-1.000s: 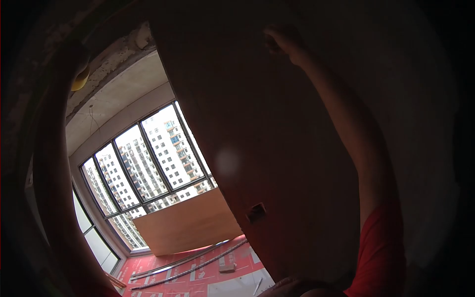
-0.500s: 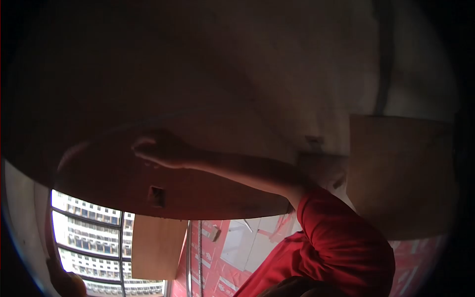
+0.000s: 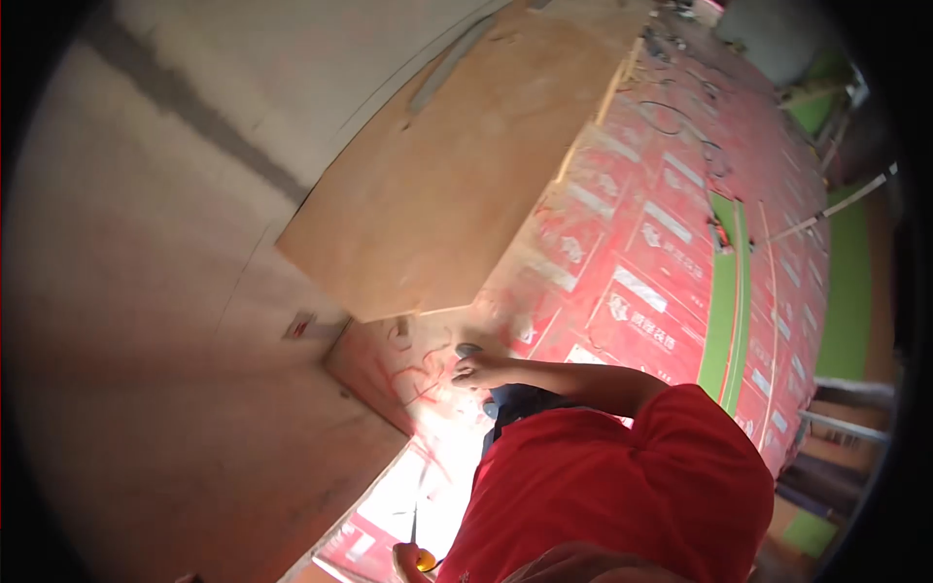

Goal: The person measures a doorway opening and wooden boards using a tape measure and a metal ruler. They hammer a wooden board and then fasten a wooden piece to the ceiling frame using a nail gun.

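Note:
My left hand (image 3: pixel 406 564) is at the bottom edge, closed around a yellow tape measure (image 3: pixel 426 560). A thin dark strip, which looks like its blade, runs up from it against the bright floor. My right hand (image 3: pixel 478 370) hangs in front of my body with the fingers curled. Whether anything is inside those fingers is hidden. Just beyond it are my grey shoes (image 3: pixel 468 350) and dark trousers (image 3: pixel 525 400). To the left of both hands rises a brownish wall surface (image 3: pixel 262 457).
A large wooden board (image 3: pixel 437 185) leans along the wall, with a grey strip (image 3: pixel 452 63) on it. Red printed sheeting (image 3: pixel 632 262) covers the floor. Green strips (image 3: pixel 721 301) lie to the right, and cables (image 3: pixel 671 117) lie farther back. A wall box (image 3: pixel 301 325) sits low on the wall.
My view has swung from the dark surface and window toward the board and floor. My right hand has come down from the raised reach to in front of my body.

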Motion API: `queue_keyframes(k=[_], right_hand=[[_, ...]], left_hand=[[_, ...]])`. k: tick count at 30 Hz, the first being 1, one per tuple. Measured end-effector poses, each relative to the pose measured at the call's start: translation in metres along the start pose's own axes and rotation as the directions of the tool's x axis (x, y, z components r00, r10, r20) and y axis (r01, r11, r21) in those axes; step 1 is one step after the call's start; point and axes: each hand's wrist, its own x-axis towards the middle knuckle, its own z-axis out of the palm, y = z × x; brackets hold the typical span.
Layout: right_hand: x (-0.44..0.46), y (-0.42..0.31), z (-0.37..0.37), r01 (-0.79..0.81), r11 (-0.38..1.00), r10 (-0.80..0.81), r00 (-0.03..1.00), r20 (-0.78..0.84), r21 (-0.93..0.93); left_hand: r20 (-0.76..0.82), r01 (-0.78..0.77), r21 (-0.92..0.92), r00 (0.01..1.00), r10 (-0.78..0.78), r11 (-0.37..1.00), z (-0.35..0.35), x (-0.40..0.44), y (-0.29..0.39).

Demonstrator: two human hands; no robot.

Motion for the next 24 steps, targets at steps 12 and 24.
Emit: queue_keyframes(k=[12,24], right_hand=[[-0.332,0.121,-0.2,-0.222,0.578,0.761,0.494,-0.421,0.785],[-0.575,0.187,-0.398,0.082,0.51,0.848,0.12,-0.516,0.856]], left_hand=[[0.037,-0.193,0.542,0.978,0.206,0.818,-0.049,0.078,0.317],[0.276,-0.799,0.542,0.46,0.844,0.259,-0.078,-0.104,0.656]])
